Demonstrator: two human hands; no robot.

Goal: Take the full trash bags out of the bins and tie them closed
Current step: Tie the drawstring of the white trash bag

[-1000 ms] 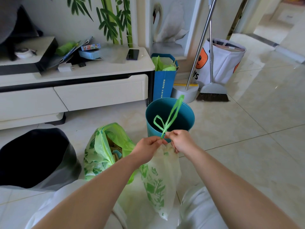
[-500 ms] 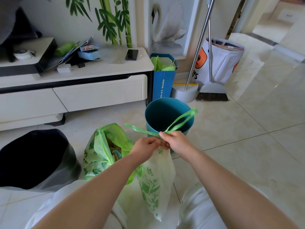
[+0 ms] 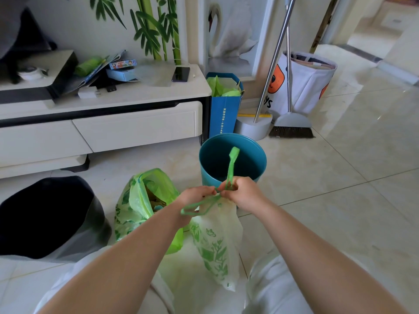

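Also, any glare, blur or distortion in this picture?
Head view: daylight glare washes the far floor tiles; wide-angle distortion bows the cabinet edge; left hand, right hand and green drawstring are sharp; the black bin interior is too dark to read.

Person, head view: bare arms, white legwear
Left forearm and right forearm uncovered along their full visible length, down to left hand and right hand. Plain white cloth garment over both knees at the lower frame edge, softly creased; trousers or shorts not resolvable
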